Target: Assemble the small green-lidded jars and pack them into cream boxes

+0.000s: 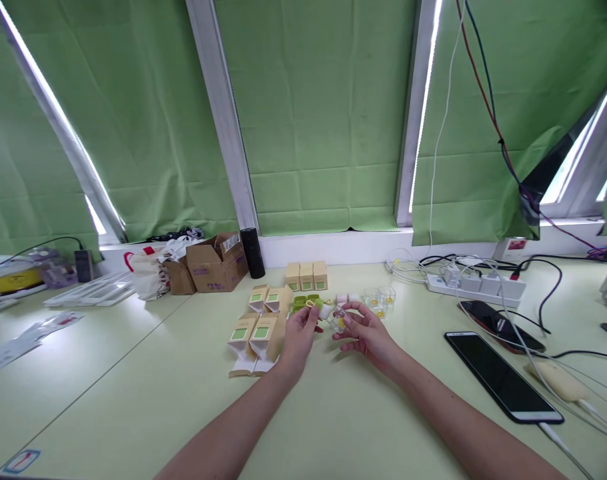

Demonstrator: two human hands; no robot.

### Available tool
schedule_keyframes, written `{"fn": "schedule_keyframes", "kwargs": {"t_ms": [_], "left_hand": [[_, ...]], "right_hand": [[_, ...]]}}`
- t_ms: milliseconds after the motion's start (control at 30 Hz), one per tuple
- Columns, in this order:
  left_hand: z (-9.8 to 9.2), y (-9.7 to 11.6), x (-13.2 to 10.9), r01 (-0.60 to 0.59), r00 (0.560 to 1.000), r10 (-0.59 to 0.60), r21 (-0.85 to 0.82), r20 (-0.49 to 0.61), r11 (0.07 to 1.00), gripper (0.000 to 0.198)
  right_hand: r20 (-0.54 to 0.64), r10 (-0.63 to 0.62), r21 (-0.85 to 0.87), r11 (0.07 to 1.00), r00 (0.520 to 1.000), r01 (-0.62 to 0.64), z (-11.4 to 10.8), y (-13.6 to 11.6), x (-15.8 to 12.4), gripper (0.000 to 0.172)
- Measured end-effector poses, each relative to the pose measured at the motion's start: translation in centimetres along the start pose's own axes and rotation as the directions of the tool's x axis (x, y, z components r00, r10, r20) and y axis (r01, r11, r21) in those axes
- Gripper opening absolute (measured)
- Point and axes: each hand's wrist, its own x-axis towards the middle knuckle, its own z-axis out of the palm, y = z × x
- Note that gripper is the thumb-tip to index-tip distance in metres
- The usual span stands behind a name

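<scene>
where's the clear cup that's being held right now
In the head view, the clear cup is just right of centre, in the right hand, beside the green and white piece in the left hand.

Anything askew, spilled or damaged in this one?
The green curtain on the right looks askew: its lower part is bunched aside, baring bright window, while the middle curtain hangs nearly flat. Nothing looks spilled around the left hand or the right hand, which holds a clear cup.
</scene>
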Motion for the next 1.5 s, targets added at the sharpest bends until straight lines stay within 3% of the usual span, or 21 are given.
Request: {"fn": "schedule_keyframes", "kwargs": {"t_ms": [300, 933, 1200, 1500], "left_hand": [[-0.1, -0.3, 0.1, -0.013, 1.000, 0.013, 0.017, 0.011, 1.000, 0.057], [0.1, -0.4, 0.0, -0.022, 0.998, 0.019, 0.054, 0.062, 0.998, 0.056], [0.2, 0.1, -0.2, -0.037, 0.998, 0.032, 0.102, 0.054, 0.994, 0.052], [0.1, -0.1, -0.2, -0.105, 0.990, 0.088, 0.146, 0.114, 0.984, 0.056]], "right_hand": [[0.056, 0.006, 0.117, 0.993, 0.998, -0.012, -0.5, -0.5, -0.1, 0.040], [0.127, -0.011, 0.127, 0.992, 0.992, -0.005, -0.6, 0.2, 0.0, 0.040], [0.137, -0.051, 0.047, 0.998, 0.989, 0.045, 0.0, 0.0, -0.3, 0.045], [0.117, -0.155, -0.183, 0.967, 0.981, 0.175, -0.4, 1.1, 0.3, 0.054]]}}
